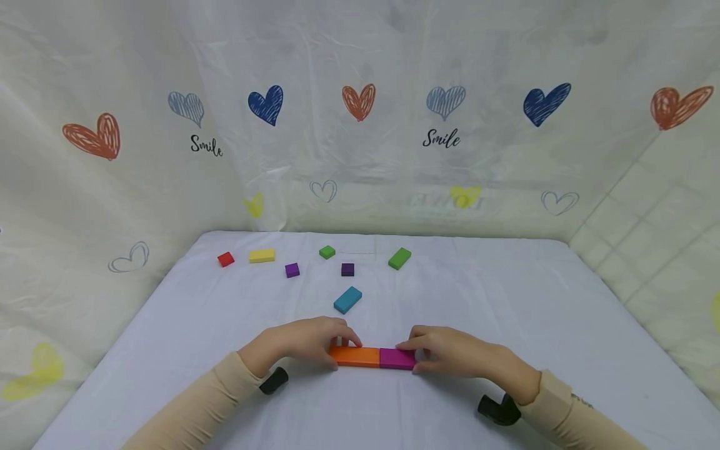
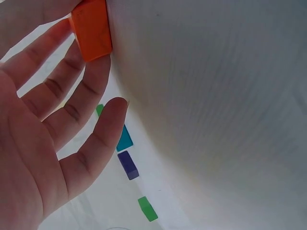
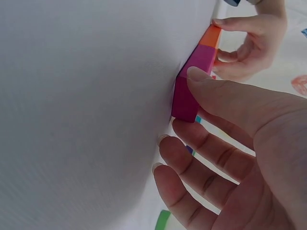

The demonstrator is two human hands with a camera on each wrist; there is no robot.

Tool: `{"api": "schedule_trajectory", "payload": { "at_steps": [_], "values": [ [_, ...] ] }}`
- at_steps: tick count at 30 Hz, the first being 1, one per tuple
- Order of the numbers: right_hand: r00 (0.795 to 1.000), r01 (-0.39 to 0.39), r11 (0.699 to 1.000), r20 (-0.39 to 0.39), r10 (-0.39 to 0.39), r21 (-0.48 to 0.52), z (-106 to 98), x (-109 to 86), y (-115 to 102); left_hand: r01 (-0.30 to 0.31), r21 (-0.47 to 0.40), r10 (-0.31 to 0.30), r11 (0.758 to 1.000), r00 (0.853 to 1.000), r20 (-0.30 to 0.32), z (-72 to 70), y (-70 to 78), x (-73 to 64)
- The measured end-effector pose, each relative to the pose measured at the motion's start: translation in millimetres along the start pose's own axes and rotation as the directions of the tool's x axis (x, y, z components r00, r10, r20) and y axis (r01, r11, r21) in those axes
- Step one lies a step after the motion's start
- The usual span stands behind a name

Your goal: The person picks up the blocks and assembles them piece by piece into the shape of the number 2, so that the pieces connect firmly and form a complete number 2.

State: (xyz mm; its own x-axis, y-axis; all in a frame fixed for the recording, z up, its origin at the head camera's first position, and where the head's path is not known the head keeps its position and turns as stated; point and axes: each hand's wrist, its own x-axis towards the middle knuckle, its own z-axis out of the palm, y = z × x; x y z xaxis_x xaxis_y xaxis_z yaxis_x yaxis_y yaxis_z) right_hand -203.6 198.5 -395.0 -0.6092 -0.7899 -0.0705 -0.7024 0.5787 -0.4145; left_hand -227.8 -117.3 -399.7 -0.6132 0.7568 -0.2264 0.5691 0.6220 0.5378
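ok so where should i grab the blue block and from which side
Probably by the middle of its two long sides, coming from above and the right. The blue block lies flat and slanted, its far end toward the right, so one long side faces near-right. The left hand is close to its near end, making that approach look tighter.

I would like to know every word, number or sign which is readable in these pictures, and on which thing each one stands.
"Smile": on the white backdrop, toward the left.
"Smile": on the same backdrop, right of centre.
Faint lettering by a yellow heart there: too faint to read.
Small dark mark on the right sleeve: too small to read.
Orange block, magenta block: no text visible.
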Motion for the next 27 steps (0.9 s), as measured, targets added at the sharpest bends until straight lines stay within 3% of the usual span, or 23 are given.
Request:
{"api": "schedule_trajectory", "payload": {
  "at_steps": [19, 27],
  "values": [
    [1.0, 0.002, 1.0, 0.001, -0.002, -0.003, -2.9, 0.5, -0.4, 0.022, 0.007, -0.022, 1.0, 1.0, -0.003, -1.4, 5.1, 1.3],
    [0.999, -0.024, 1.0, 0.044, 0.023, 0.007, -4.8, 2.5, -1.6, 0.033, -0.043, -0.034, 0.999, 0.999, -0.014, -0.9, 2.6, 0.8]
  ]
}}
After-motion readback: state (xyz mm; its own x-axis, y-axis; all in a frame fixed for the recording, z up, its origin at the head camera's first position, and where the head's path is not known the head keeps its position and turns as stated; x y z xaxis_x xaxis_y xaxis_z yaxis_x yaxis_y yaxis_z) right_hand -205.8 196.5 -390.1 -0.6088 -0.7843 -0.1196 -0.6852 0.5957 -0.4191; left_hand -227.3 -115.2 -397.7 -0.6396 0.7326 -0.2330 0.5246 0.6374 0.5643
